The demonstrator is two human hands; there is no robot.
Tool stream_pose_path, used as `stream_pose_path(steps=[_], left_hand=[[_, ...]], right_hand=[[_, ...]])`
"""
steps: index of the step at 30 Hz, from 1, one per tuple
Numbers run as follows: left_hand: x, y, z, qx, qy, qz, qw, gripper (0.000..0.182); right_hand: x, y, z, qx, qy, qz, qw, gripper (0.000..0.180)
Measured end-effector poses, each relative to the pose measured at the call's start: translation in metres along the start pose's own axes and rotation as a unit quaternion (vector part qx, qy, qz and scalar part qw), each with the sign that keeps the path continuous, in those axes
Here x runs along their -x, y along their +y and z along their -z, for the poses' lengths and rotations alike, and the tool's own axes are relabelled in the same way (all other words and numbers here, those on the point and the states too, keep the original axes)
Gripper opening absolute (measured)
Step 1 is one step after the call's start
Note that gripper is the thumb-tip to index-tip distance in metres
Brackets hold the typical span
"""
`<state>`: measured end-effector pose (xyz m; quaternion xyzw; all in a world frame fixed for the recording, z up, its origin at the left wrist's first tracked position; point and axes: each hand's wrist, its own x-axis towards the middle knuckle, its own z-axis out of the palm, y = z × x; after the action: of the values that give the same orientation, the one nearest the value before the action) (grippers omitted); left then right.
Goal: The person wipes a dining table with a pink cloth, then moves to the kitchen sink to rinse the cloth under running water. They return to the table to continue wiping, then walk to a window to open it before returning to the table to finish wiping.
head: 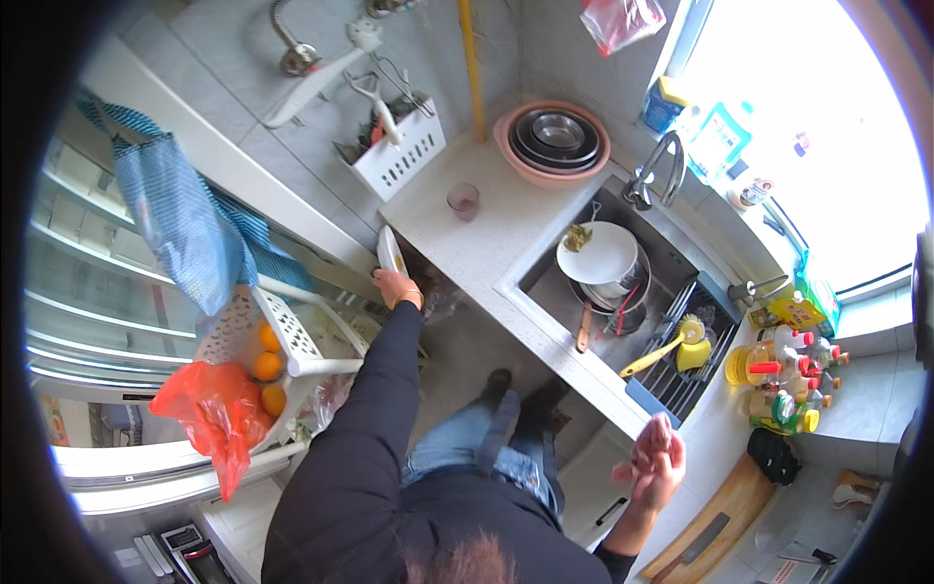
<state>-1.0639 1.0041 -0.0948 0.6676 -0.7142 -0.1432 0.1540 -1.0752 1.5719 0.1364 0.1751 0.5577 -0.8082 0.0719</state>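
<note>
My left hand (398, 288) is stretched out beyond the counter's left corner. It grips a white dish (391, 252), tipped on its side, with a yellowish patch on its inner face. What lies below the dish is mostly hidden. My right hand (655, 467) is raised near the front edge of the counter, its fingers bent upward. Its fingertips look pinkish and blurred, and whether they pinch something is unclear. In the sink (525, 281) before me stand stacked pans and a white pan or plate (600, 252) with a brownish-green scrap on it.
A white rack (306, 365) with oranges (269, 365) and a red plastic bag (215, 416) stands at left. Nested basins (558, 139) and a small cup (463, 201) sit on the counter. A yellow dish brush (668, 344) lies over the sink rack. Oil bottles (766, 365) and a knife (706, 539) are at right.
</note>
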Motion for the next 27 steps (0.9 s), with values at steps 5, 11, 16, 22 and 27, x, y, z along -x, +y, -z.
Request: stream_pose_path(steps=[5,11,16,22,27], left_hand=[[0.042,-0.009,0.033,0.598,-0.113,0.159,0.777,0.052],[0.114,0.034,0.112,0.631,-0.222,0.305,0.678,0.059],[0.213,0.117,0.138,0.648,-0.536,0.239,0.486,0.069],[0.261,0.222,0.032,0.571,-0.597,0.362,0.432,0.059],[0.26,0.253,-0.074,0.497,-0.576,0.38,0.526,0.039]], right_hand=[[-0.116,-0.037,-0.019,0.047,-0.051,-0.047,0.997,0.042],[-0.207,-0.067,-0.026,0.043,-0.084,-0.048,0.994,0.043],[-0.232,-0.068,-0.024,0.074,-0.047,-0.022,0.996,0.041],[-0.212,-0.064,-0.021,0.074,-0.027,-0.016,0.997,0.044],[-0.202,-0.041,-0.034,0.05,-0.004,0.007,0.999,0.051]])
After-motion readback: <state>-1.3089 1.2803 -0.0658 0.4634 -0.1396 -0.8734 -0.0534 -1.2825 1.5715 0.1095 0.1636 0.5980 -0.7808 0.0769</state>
